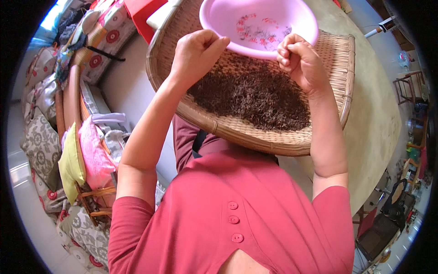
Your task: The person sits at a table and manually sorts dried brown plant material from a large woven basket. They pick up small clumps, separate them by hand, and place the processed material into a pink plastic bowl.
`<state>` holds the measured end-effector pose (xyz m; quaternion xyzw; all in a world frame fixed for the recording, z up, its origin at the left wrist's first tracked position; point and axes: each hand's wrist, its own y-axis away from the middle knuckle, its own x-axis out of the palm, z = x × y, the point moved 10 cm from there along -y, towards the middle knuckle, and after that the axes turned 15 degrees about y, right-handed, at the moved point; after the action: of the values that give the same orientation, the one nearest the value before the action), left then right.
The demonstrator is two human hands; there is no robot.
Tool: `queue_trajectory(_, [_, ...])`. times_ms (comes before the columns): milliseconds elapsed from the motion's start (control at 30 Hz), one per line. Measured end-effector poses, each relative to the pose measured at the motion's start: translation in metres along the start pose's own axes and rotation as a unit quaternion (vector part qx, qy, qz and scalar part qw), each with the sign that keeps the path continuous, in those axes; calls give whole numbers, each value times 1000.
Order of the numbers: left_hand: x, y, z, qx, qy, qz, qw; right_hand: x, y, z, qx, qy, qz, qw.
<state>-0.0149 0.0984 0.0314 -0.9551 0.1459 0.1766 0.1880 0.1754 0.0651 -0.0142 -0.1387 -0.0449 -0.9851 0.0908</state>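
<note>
A woven bamboo winnowing basket (337, 73) lies before me, its near rim over my lap. Dark dried plant matter, like loose tea leaves (253, 99), is heaped across its middle. On the basket's far side sits a pink plastic basin (222, 20) with a printed pattern and a few dark bits inside. My left hand (198, 53) hovers by the basin's left rim, thumb pressed to curled fingers. Near the basin's right rim is my right hand (301, 61), thumb and fingertips pinched together. Any small piece between the fingers of either hand is too small to make out.
A pale tabletop (369, 126) extends to the right beneath the basket. A red box (143, 17) stands beyond the basket's far left edge. On the left, a wooden sofa (73, 96) carries a pink cloth (97, 154) and patterned cushions (42, 147). A black bag (397, 202) lies at the right.
</note>
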Motion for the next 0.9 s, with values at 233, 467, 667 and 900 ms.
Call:
queue_trajectory(233, [-17, 75, 8, -17, 16, -21, 999, 59, 2, -52, 41, 245, 101, 963])
queue_trajectory(467, [-39, 88, 8, 52, 80, -143, 985, 69, -2, -84, -59, 589, 172, 788])
queue_trajectory(667, [-39, 92, 15, 46, 77, -128, 988, 73, 3, -107, -83, 703, 200, 677])
queue_trajectory(900, [-41, 90, 14, 40, 81, -139, 986, 46, -3, -93, 113, 418, 153, 888])
